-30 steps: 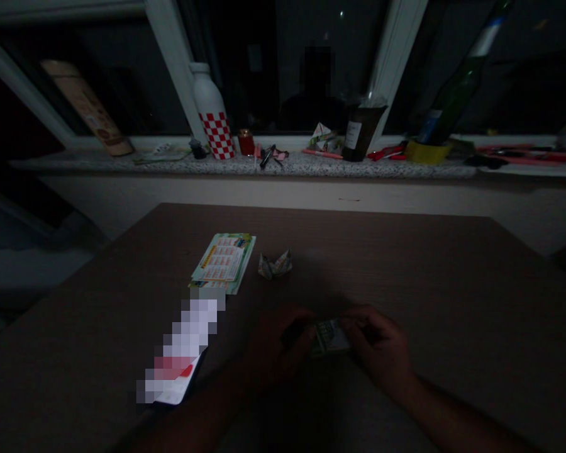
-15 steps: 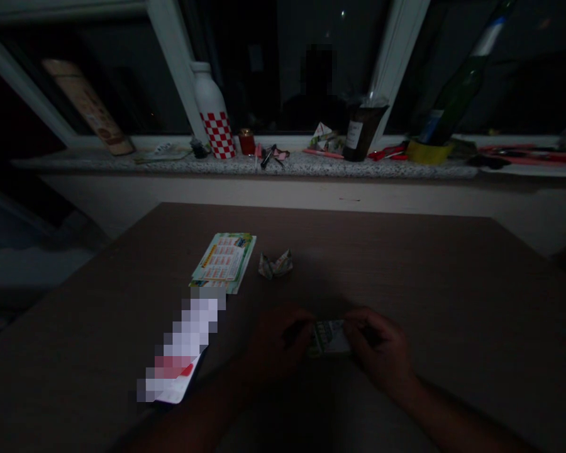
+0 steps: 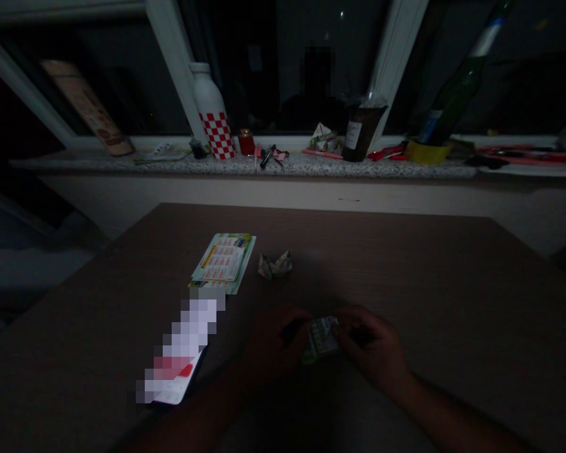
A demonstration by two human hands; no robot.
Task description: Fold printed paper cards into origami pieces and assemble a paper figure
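Note:
A small folded piece of printed paper (image 3: pixel 321 340), green and white, is held between my two hands just above the table. My left hand (image 3: pixel 278 340) pinches its left edge. At its upper right side, the thumb and fingers of my right hand (image 3: pixel 375 336) are closed on it. Beyond my hands stands a folded paper shape (image 3: pixel 275 264) with two raised points. To its left lies a stack of printed sheets (image 3: pixel 221 261) with green borders. Dim light hides the undersides of both hands.
A phone (image 3: pixel 182 358) with a lit, blurred screen lies left of my left forearm on the brown table (image 3: pixel 382 251). Along the stone windowsill (image 3: pixel 170 165) stand a checkered bottle (image 3: pixel 214 119), a dark cup (image 3: pixel 358 132), a tilted tumbler (image 3: pixel 87 107) and a green bottle (image 3: pixel 457 88).
My right hand has moved slightly left, closer to my left hand. The paper between them now shows a narrower, more tilted face with more green print.

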